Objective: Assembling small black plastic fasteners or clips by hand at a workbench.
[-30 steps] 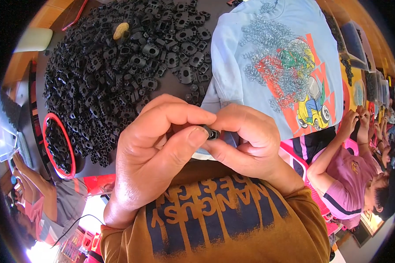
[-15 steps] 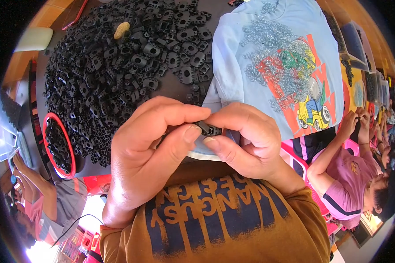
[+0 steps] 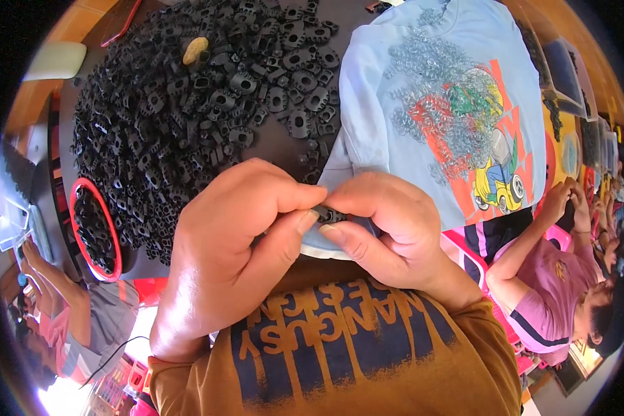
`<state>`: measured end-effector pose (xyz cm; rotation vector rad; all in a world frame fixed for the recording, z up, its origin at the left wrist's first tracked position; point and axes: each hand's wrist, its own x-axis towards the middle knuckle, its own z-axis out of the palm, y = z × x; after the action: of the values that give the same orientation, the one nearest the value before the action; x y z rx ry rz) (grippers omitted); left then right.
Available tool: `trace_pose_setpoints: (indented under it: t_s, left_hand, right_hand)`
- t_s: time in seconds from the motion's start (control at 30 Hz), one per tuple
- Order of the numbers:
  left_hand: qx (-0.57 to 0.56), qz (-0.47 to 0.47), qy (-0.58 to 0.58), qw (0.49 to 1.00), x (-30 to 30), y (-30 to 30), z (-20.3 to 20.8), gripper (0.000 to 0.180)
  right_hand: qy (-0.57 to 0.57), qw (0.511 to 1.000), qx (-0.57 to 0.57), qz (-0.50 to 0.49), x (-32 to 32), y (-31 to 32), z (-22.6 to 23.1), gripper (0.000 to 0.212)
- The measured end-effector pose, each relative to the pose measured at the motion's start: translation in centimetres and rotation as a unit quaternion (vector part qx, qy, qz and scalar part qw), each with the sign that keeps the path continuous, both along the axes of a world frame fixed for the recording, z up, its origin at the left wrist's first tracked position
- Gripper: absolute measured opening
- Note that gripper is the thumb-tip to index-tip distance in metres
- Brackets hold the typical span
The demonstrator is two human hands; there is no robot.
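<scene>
Between the fingertips of both hands is a small black plastic piece (image 3: 331, 215), mostly covered by them. My left hand (image 3: 239, 246) pinches its left end with thumb and forefinger. On its right end, my right hand (image 3: 392, 232) grips with thumb and forefinger, the other fingers curled in. Beyond the left hand spreads a big pile of black plastic parts (image 3: 166, 118), many with an oval hole. Just past the right hand lies a light blue shirt (image 3: 364, 80), with a heap of small metal coil springs (image 3: 423, 76) on it.
A red-rimmed container (image 3: 74, 208) of small black parts stands at the left of the dark table (image 3: 288, 149). On the pile rests a tan, peanut-shaped object (image 3: 195, 50). A person in a pink shirt (image 3: 544, 277) sits at the right; others work at the left. Plastic bins (image 3: 565, 69) stand far right.
Both hands keep their hold on the black piece, which now shows less between the fingertips. My left hand and wrist have turned slightly. The whole view has shifted a little.
</scene>
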<state>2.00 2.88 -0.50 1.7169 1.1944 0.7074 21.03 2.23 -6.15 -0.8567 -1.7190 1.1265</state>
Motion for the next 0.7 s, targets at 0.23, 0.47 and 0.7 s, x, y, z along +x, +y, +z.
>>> trace_pose_setpoints:
  t_s: [0.23, 0.47, 0.7]
  left_hand:
    - [0.067, -0.081, 0.058, 0.993, 0.1, 0.8, 0.2, 0.017]
    - [0.145, -0.125, 0.086, 0.978, 0.3, 1.1, -0.5, 0.023]
    - [0.161, -0.055, 0.008, 0.985, 0.7, -0.3, -1.6, 0.034]
  right_hand:
    - [-0.014, 0.999, 0.049, -0.001, 0.2, 0.0, -0.1, 0.018]
    - [-0.017, 0.999, 0.004, -0.028, 0.4, -0.2, -0.1, 0.016]
    - [0.010, 0.999, -0.034, -0.022, 0.3, -0.4, -0.1, 0.015]
